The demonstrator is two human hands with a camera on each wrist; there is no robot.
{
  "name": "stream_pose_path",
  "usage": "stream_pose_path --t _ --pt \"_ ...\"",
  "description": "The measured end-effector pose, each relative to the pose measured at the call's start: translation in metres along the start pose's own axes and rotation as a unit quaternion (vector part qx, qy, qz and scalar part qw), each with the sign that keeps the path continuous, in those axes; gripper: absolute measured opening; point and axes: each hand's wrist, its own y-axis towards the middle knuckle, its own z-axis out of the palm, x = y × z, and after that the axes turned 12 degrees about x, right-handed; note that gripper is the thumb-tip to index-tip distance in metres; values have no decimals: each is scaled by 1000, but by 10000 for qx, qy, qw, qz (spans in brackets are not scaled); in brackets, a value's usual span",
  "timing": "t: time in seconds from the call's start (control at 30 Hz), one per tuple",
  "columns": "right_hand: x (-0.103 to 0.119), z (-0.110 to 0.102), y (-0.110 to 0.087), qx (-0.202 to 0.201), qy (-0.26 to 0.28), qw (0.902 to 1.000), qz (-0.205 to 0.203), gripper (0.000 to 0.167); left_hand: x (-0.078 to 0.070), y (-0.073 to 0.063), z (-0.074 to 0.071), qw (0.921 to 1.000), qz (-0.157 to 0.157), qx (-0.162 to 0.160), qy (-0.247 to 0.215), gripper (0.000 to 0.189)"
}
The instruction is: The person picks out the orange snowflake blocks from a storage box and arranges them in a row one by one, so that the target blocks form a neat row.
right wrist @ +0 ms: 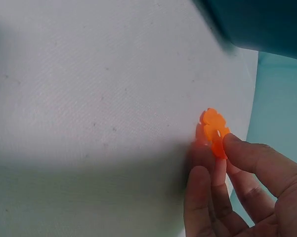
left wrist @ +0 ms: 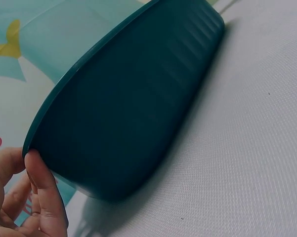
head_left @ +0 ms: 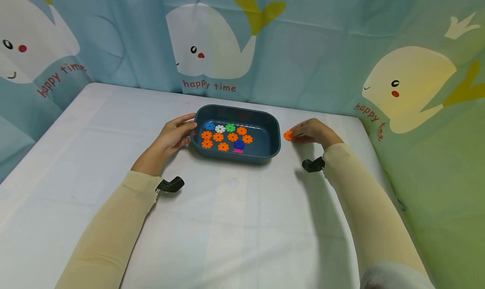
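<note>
A dark teal plastic basin (head_left: 265,133) sits toward the back of the table, with several notched flower-shaped discs lying in its left part. Most are orange discs (head_left: 223,147); others are blue, white, green and pink. My left hand (head_left: 175,134) holds the basin's left end, thumb and fingers pinching the rim, as the left wrist view also shows. To the right of the basin, my right hand (head_left: 312,132) pinches one orange disc (right wrist: 215,129) between thumb and fingers, close over the tabletop. The part of this disc under the thumb is hidden.
A white cloth covers the table (head_left: 212,221). Behind it and at both sides hangs a curtain (head_left: 310,49) printed with whales. A black camera mount (head_left: 171,184) sticks out from the left sleeve, and another mount (head_left: 313,165) from the right sleeve.
</note>
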Motion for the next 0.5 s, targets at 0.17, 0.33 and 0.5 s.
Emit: stream_pose_path --t 0.17,0.33,0.5 --pt "-2 0 0 -43 -60 10000 -9 45 0 0 0 10000 9 -4 60 50" --pt "-3 -1 1 -69 -11 10000 2 43 0 0 0 10000 1 -23 80 50" --pt "-3 -1 0 -96 -16 9999 47 41 0 0 0 10000 8 -25 96 50"
